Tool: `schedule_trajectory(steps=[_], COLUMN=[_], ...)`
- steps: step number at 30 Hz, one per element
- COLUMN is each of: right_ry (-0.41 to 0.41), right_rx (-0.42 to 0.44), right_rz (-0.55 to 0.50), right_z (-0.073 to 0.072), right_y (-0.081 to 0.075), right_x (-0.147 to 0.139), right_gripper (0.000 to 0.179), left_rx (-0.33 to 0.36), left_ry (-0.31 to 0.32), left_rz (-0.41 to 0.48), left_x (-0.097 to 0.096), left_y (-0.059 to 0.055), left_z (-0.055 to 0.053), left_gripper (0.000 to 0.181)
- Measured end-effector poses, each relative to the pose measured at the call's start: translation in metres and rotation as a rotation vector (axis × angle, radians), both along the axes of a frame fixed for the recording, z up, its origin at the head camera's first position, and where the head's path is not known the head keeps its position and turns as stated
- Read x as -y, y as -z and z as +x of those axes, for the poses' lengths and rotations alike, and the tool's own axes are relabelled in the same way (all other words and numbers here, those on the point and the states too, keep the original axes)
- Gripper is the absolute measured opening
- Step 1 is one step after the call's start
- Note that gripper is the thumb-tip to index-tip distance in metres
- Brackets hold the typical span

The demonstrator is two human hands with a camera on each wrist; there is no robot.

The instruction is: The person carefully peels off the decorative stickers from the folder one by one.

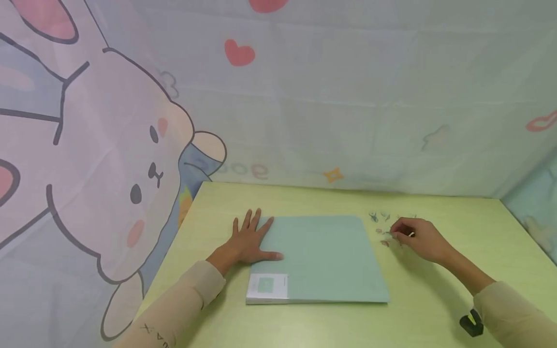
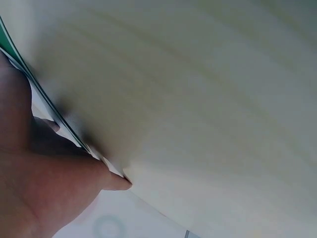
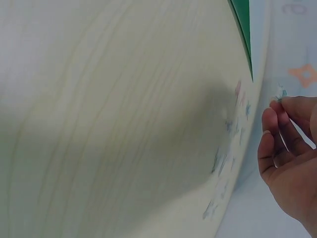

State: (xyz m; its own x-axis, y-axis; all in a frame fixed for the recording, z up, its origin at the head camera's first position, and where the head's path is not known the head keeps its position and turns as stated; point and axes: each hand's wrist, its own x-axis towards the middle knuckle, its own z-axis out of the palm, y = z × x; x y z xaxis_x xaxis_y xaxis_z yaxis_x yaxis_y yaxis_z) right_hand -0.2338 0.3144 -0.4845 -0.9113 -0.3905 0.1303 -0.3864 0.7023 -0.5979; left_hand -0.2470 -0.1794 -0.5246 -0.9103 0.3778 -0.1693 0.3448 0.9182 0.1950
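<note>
A pale green folder point(image 1: 324, 261) lies flat on the table, with a white label point(image 1: 275, 286) at its near left corner. My left hand point(image 1: 249, 243) rests with spread fingers over the folder's left edge, the thumb lying on the cover. In the left wrist view that hand point(image 2: 64, 188) is beside the folder's thin edge. To the right of the folder, my right hand point(image 1: 422, 238) pinches a small clear sticker point(image 3: 281, 92) with a teal print between thumb and fingertips. It is held above several similar small stickers point(image 1: 373, 217) scattered on the table.
The light yellow-green table point(image 1: 304, 326) has its back edge against a hanging cloth point(image 1: 348, 96) printed with hearts and a rabbit. A small black object point(image 1: 472, 323) shows beside the right sleeve point(image 1: 515, 309).
</note>
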Motion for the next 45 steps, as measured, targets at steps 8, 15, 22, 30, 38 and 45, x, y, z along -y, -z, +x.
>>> schedule_trajectory(steps=[8,15,22,30,38,45], right_ry=[0.093,0.147,0.193,0.256,0.287,0.309], right_rx=[0.006,-0.008,-0.008,0.010,-0.061,-0.100], right_rz=[-0.010,0.000,0.021,0.102,0.146,0.164], right_z=[0.004,0.004,0.007,0.009,0.011,0.014], right_y=[0.000,0.002,0.013,0.028,0.036,0.040], right_x=[-0.025,-0.046,-0.067,-0.085,-0.090,-0.089], right_gripper=[0.017,0.021,0.023,0.024,0.016,0.017], left_rx=[-0.006,-0.010,-0.006,-0.002,-0.008,-0.018], left_ry=[-0.003,-0.006,-0.003,-0.005,-0.004,-0.006], left_rz=[0.000,0.016,0.013,0.019,0.010,-0.005], left_x=[-0.002,-0.001,-0.001,-0.002,-0.002,-0.002], left_y=[-0.001,0.000,-0.001,0.000,0.001,-0.003], left_z=[0.002,0.001,0.001,0.001,0.000,0.002], left_gripper=[0.117,0.117,0.116,0.116,0.116,0.114])
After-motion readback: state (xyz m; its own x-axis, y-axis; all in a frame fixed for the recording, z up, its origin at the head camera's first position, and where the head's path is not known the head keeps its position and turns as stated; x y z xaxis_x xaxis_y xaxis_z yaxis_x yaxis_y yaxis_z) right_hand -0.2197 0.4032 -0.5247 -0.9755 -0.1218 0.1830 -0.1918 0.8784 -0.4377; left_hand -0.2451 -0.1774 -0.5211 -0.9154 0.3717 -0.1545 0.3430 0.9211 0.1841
